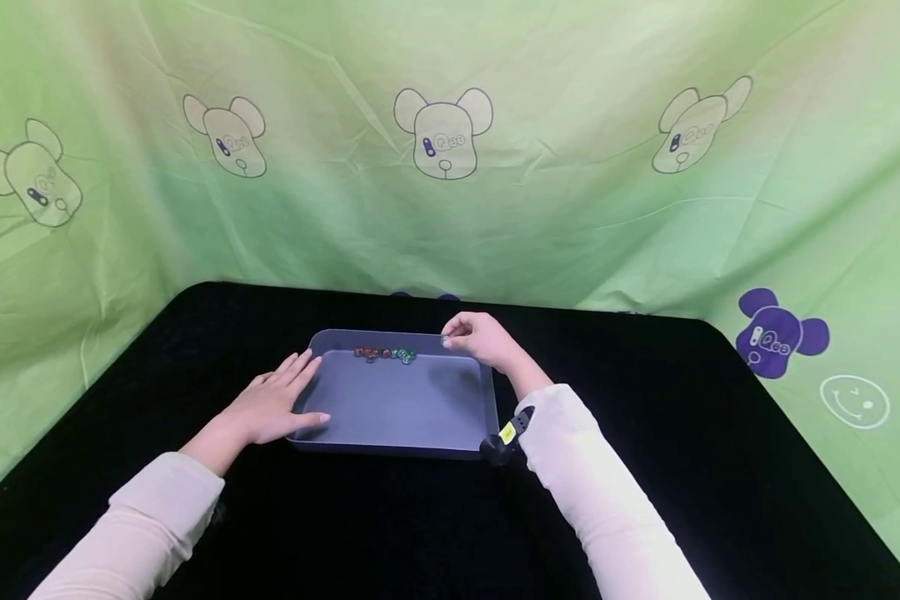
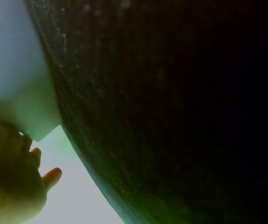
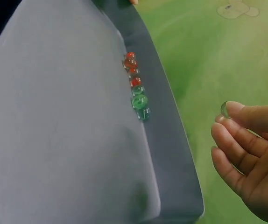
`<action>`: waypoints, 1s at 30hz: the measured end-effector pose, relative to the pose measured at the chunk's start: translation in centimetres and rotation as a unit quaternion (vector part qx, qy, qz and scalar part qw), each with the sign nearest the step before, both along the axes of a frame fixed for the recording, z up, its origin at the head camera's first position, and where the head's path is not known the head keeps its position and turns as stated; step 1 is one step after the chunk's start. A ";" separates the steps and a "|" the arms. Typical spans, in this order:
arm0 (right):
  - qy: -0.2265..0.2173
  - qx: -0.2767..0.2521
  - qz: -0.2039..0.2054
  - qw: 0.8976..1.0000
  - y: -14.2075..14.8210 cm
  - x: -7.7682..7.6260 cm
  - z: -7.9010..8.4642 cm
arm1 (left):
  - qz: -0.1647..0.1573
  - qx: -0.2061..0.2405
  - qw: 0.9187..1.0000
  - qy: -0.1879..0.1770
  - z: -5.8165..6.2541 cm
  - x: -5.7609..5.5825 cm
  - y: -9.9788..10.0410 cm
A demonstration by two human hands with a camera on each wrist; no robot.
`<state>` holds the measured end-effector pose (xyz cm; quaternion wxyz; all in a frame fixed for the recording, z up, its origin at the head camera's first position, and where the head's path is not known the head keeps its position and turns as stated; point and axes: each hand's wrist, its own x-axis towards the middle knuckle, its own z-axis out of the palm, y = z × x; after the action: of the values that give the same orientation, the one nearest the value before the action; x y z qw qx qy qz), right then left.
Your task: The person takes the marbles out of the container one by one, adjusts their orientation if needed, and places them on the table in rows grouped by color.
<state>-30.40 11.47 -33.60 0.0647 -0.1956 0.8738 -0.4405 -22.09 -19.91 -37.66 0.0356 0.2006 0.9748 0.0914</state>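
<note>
A grey shallow rectangular tray [image 1: 390,408] lies on the black-covered table. Along the inside of its far wall sits a row of small glass marbles, red ones [image 3: 135,81] towards the left and green ones [image 3: 139,101] towards the right. My left hand [image 1: 273,404] rests on the tray's left rim with its fingers spread and straight. Above the far right part of the rim, my right hand [image 1: 483,340] pinches a clear greenish glass marble [image 3: 224,110] between thumb and forefinger; its other fingers are loosely bent.
Black cloth [image 1: 390,525] covers the table around the tray. Behind and beside the table hangs a green curtain [image 1: 330,225] printed with bear heads. A small black device with a yellow label [image 1: 507,432] is on my right wrist, over the tray's near right corner.
</note>
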 end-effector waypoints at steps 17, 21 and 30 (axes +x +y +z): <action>0.020 -0.066 -0.032 0.997 3.4 0.7 -0.5 | -0.002 0.002 1.000 -0.002 -0.1 0.2 -0.1; 0.021 -0.088 -0.047 0.995 4.3 0.8 -0.9 | -0.002 0.000 1.000 -0.003 0.1 0.2 -0.1; 0.021 -0.127 -0.072 0.989 5.9 1.0 -1.8 | -0.006 0.000 1.000 -0.001 0.1 0.1 0.1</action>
<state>-29.41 17.40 -35.39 -0.0104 -0.1479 0.8239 -0.5470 -21.96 -19.81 -37.61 0.0367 0.2060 0.9736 0.0916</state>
